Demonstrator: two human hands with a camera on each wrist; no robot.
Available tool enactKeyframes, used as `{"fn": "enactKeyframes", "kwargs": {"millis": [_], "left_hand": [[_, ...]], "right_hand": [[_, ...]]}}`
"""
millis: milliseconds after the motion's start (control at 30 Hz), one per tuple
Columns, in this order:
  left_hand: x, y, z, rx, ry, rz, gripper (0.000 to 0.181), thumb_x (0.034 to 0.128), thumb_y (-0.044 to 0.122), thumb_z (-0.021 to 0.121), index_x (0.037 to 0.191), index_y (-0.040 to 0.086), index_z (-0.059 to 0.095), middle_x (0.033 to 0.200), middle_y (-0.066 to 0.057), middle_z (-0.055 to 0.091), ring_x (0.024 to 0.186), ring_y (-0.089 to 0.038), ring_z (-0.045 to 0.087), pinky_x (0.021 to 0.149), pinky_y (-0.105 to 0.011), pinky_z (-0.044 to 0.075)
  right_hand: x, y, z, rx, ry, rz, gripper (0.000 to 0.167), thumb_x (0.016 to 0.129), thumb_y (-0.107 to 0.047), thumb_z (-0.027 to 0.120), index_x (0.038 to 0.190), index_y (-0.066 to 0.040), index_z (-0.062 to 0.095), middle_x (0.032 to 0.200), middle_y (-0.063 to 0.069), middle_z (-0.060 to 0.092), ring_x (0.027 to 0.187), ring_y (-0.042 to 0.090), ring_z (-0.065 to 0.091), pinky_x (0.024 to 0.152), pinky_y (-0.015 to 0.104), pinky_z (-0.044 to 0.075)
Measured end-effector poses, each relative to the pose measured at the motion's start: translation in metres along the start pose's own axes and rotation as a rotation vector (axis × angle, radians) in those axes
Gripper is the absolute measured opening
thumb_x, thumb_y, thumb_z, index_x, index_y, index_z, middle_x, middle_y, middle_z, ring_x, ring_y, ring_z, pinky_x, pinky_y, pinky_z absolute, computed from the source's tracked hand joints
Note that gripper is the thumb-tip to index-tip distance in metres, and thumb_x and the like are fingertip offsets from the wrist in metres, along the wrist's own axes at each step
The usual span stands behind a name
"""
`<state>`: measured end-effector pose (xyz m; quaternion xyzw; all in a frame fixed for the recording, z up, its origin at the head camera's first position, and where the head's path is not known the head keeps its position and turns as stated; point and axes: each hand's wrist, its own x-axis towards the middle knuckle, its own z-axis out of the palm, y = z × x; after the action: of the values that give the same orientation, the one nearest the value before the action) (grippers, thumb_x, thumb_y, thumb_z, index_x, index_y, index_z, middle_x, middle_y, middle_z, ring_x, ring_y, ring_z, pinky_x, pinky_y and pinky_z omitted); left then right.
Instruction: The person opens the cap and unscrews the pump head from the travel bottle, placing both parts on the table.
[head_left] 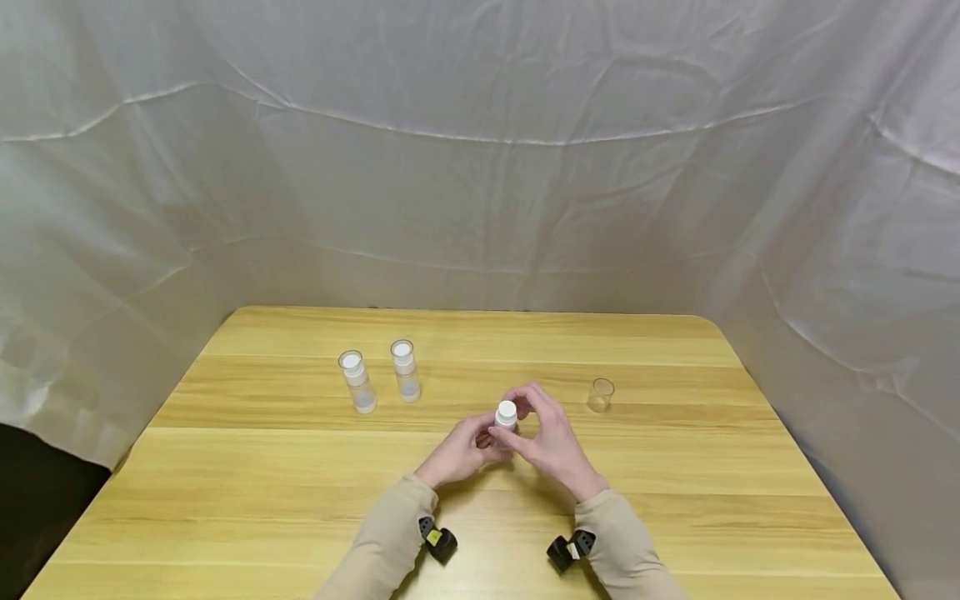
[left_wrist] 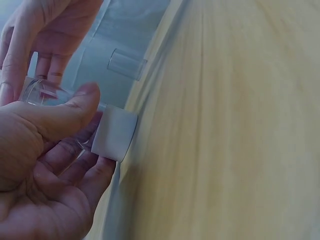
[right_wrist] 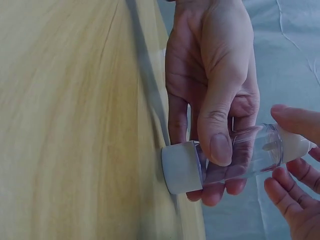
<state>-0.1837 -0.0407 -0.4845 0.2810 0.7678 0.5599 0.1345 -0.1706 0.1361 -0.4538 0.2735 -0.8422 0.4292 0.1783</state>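
A small bottle (head_left: 506, 415) with a clear cylindrical body, a white base and a white top is held upright just above the table. My left hand (head_left: 465, 451) grips its clear body (right_wrist: 260, 150), with the thumb across the front and the fingers behind. At the upper end, my right hand (head_left: 551, 440) pinches the white top (right_wrist: 294, 145) between thumb and fingers. The white base (left_wrist: 116, 132) sticks out below the left fingers. To the right of the hands, a clear open cylinder like a bottle cover (head_left: 601, 396) stands on the table.
Two similar bottles, a nearer one (head_left: 357, 383) and a farther one (head_left: 406, 371), stand upright on the left, each with a clear cover over its white top. The wooden table (head_left: 247, 492) is enclosed by a pale hanging cloth (head_left: 480, 192).
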Motion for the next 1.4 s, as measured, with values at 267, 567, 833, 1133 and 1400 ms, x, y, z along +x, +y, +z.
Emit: {"fn": "enactKeyframes", "kwargs": {"millis": [267, 567, 833, 1133, 1400], "left_hand": [[0.0, 0.0029, 0.0001, -0.015, 0.007, -0.008, 0.037, 0.0905, 0.001, 0.07, 0.126, -0.005, 0.062, 0.122, -0.02, 0.069, 0.104, -0.008, 0.062, 0.096, -0.015, 0.051], [-0.0002, 0.0045, 0.0018, -0.007, 0.014, -0.006, 0.04, 0.0903, 0.003, 0.071, 0.129, -0.004, 0.061, 0.127, -0.02, 0.068, 0.117, -0.03, 0.065, 0.102, -0.019, 0.051], [-0.0008, 0.0048, 0.0009, -0.004, 0.015, -0.012, 0.039, 0.0916, 0.004, 0.07, 0.129, -0.003, 0.061, 0.128, -0.019, 0.068, 0.117, -0.028, 0.064, 0.101, -0.02, 0.051], [-0.0005, 0.0022, -0.0001, 0.006, 0.004, -0.012, 0.035, 0.0929, 0.004, 0.069, 0.127, -0.001, 0.063, 0.123, -0.018, 0.069, 0.115, -0.025, 0.064, 0.1, -0.018, 0.05], [-0.0023, -0.0006, 0.0, 0.004, 0.014, -0.013, 0.036, 0.0931, 0.004, 0.068, 0.128, -0.003, 0.062, 0.127, -0.021, 0.067, 0.119, -0.032, 0.064, 0.103, -0.023, 0.053]], "right_hand": [[0.0002, 0.0003, 0.0004, 0.107, 0.03, 0.007, 0.04, 0.074, -0.004, 0.087, 0.107, -0.004, 0.065, 0.099, 0.007, 0.068, 0.087, 0.015, 0.067, 0.08, 0.033, 0.061], [-0.001, -0.0011, 0.0, 0.199, 0.053, 0.067, 0.038, 0.074, -0.003, 0.087, 0.106, -0.002, 0.066, 0.099, 0.011, 0.069, 0.088, 0.01, 0.065, 0.084, 0.026, 0.06], [-0.0007, -0.0028, -0.0011, 0.236, 0.035, 0.067, 0.036, 0.076, -0.001, 0.085, 0.107, -0.001, 0.067, 0.103, 0.013, 0.07, 0.093, 0.012, 0.068, 0.092, 0.026, 0.059], [-0.0023, -0.002, 0.0002, 0.306, -0.022, 0.066, 0.038, 0.079, 0.01, 0.075, 0.116, 0.008, 0.063, 0.11, 0.02, 0.066, 0.105, 0.013, 0.064, 0.103, 0.02, 0.053], [-0.0026, -0.0019, 0.0047, 0.249, 0.04, 0.035, 0.048, 0.077, 0.002, 0.082, 0.119, 0.004, 0.06, 0.111, 0.014, 0.065, 0.104, 0.014, 0.061, 0.096, 0.026, 0.056]]}}
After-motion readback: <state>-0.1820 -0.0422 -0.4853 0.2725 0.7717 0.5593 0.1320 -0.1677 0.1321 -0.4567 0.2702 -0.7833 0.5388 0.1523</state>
